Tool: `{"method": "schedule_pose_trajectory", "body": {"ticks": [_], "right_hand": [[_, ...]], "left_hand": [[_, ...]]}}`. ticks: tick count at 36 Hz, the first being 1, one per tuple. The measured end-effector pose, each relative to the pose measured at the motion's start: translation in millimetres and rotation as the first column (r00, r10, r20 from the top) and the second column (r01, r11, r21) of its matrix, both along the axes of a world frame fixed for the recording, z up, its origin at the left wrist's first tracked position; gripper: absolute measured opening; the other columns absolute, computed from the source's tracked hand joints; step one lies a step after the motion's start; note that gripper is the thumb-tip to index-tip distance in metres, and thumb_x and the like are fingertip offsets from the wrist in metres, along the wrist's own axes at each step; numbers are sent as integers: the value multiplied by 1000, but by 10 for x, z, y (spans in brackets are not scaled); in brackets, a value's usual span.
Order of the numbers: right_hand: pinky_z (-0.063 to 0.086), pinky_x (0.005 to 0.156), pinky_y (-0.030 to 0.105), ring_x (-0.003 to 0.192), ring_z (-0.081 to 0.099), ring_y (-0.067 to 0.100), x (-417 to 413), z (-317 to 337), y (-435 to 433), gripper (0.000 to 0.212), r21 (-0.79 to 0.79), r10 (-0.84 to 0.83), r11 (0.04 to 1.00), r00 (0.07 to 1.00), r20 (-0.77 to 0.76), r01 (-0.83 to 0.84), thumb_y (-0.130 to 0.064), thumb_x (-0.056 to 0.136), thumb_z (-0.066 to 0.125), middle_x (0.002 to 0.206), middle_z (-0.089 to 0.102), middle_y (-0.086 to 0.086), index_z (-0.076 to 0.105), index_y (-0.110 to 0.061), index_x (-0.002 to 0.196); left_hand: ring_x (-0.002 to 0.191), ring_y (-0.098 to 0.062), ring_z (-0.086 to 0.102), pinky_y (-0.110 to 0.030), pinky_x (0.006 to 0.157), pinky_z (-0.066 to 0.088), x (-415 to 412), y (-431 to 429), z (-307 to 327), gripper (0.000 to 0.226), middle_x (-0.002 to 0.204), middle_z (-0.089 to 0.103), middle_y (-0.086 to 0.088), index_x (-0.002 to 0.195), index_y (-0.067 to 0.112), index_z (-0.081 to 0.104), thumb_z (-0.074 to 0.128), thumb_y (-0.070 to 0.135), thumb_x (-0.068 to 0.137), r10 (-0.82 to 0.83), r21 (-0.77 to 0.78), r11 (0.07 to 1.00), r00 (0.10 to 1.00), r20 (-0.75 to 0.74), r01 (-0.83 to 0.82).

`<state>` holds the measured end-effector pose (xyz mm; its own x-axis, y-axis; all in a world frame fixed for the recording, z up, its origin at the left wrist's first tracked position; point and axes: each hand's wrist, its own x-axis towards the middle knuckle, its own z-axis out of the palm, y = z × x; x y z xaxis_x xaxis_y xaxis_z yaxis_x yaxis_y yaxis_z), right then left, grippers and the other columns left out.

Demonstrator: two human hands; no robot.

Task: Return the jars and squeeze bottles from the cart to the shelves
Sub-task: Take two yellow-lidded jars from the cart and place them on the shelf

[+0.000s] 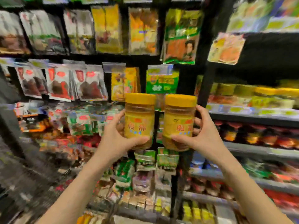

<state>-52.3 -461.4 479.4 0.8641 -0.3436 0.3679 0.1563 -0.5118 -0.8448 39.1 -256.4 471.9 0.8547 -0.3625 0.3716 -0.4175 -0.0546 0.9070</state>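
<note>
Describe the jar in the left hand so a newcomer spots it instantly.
Against the rack of hanging packets, two yellow-lidded jars are held up side by side, just below a green packet. The left jar is the one gripped by the left hand; its lookalike, the right jar, is in the right hand, nearer the flat shelves.

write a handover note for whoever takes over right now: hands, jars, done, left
Left hand grips a yellow-lidded jar; right hand grips a second jar like it.
Both are upright, side by side, held up before the hanging packets; the shelves stand to the right.
Done: two jars in hand.
Left: shelve both; no cart clearly shows, so the rest cannot be told.
</note>
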Motion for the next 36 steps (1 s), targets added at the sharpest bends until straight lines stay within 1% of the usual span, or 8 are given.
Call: {"method": "schedule_pose_trajectory", "body": {"ticks": [3,6,9,16,22,26,32,36], "right_hand": [[54,89,38,101,65,13,-431,69,-429,105,0,-110,994,994,21,110,-33,53,84,119,62,0,26,-26,140],[55,88,39,102,64,14,-872,103,-849,105,-5,-221,975,975,35,222,-36,51,82,115,61,-6,26,-26,139],[56,84,34,100,65,15,-1306,102,-1267,99,-26,-306,951,951,50,307,-23,58,84,113,61,-6,27,-25,139],[53,69,8,84,63,-8,-2187,125,-2009,89,-37,-432,899,897,91,437,-14,62,83,102,55,-19,28,-34,128],[54,83,32,100,63,14,-2632,131,-2471,99,-26,-514,853,847,135,521,-36,47,80,111,58,-7,30,-29,133],[53,77,23,98,61,6,-2784,120,-2755,97,-32,-549,829,822,151,559,-36,48,78,107,54,-17,29,-32,131],[56,85,32,103,62,6,-2835,106,-3227,95,-20,-565,818,810,159,575,-37,48,80,114,54,-19,30,-36,130],[56,84,30,103,61,5,-2760,100,-3623,99,-36,-576,808,802,156,588,-32,52,83,120,55,-13,31,-28,136]], "left_hand": [[86,1,68,-13,69,54,-214,-524,55,77,97,67,13,108,46,46,83,23,45,-127,-4,992,992,-9,127],[86,1,68,-14,69,55,-487,-1058,89,80,97,67,14,107,49,42,82,25,42,-240,-25,971,971,-23,239],[81,6,67,-12,66,54,-776,-1570,83,85,94,66,17,116,41,43,83,25,42,-323,-53,945,946,-19,322],[84,10,65,-9,66,52,-1375,-2530,37,77,99,64,19,101,53,41,85,9,56,-459,-48,886,887,46,461],[84,5,67,-11,66,53,-1708,-3106,51,70,98,66,16,99,50,45,84,21,48,-514,-43,856,857,35,515],[83,9,66,-9,65,52,-1801,-3463,69,75,97,64,19,100,51,42,85,10,54,-547,-31,835,836,45,549],[91,6,65,-10,69,53,-1840,-4042,87,83,104,65,17,107,55,37,83,34,41,-576,-13,817,816,37,577],[92,7,64,-13,73,54,-1771,-4491,82,82,104,63,23,105,57,38,83,36,39,-593,-14,804,804,49,594]]}}
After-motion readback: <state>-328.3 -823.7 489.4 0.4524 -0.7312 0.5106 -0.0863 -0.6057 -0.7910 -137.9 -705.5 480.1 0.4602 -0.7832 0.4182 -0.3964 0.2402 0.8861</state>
